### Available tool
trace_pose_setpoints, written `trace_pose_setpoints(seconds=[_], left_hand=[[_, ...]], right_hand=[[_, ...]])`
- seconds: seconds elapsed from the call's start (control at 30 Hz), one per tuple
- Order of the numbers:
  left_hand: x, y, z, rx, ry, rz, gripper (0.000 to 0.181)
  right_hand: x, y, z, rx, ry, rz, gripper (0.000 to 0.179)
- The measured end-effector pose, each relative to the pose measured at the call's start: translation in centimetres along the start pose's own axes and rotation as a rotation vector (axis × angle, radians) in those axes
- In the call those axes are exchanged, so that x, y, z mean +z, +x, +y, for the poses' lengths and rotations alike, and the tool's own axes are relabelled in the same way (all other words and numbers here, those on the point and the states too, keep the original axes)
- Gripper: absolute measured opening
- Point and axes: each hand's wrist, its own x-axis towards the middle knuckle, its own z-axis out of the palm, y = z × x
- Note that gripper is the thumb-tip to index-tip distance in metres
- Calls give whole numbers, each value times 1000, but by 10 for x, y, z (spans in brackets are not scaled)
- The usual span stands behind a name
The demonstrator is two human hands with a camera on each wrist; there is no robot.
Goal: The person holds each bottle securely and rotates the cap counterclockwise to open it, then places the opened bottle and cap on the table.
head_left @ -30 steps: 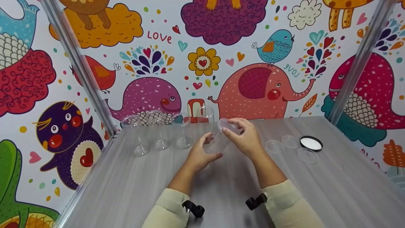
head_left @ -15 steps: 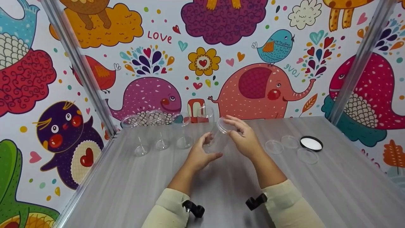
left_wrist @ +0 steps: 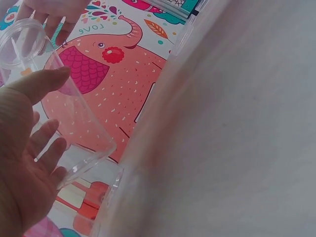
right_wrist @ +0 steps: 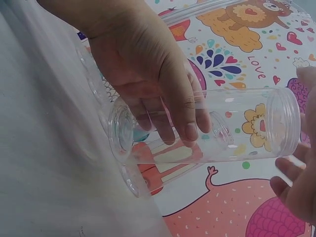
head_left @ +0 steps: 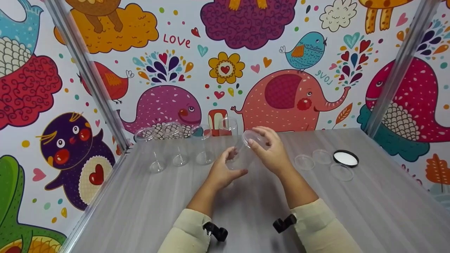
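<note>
A clear plastic jar [head_left: 241, 160] is held tilted above the table, its base toward the table. My left hand [head_left: 223, 172] grips the lower part of it, thumb on one side and fingers on the other, as the left wrist view also shows. A clear lid [head_left: 251, 136] sits on the jar's upper end. My right hand [head_left: 274, 154] holds that lid at its edge between thumb and fingers. In the right wrist view the lid [right_wrist: 289, 123] is at the jar's right end, beside the fingers of my right hand [right_wrist: 298, 177].
Several clear jars [head_left: 203, 146] stand upright at the back left of the grey table [head_left: 140, 211]. On the right lie clear round lids [head_left: 341, 172] and a black-rimmed white disc [head_left: 346, 159]. A patterned wall [head_left: 225, 35] closes off the back.
My right fingers lifted and shifted round the lid's edge half a second ago; now the thumb is back on its near rim. My left hand and the jar have stayed nearly still.
</note>
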Motion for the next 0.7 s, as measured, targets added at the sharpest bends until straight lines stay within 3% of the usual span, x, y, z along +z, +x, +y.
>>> trace_pose_setpoints(seconds=[0.17, 0.33, 0.7], left_hand=[[1, 0, 0, 13, -2, 1, 99], [0, -1, 0, 21, 4, -9, 99], [0, 1, 0, 18, 16, -1, 98]], right_hand=[[0, 0, 0, 80, -95, 31, 63], [0, 0, -1, 122, -130, 16, 62], [0, -1, -1, 48, -91, 10, 45]])
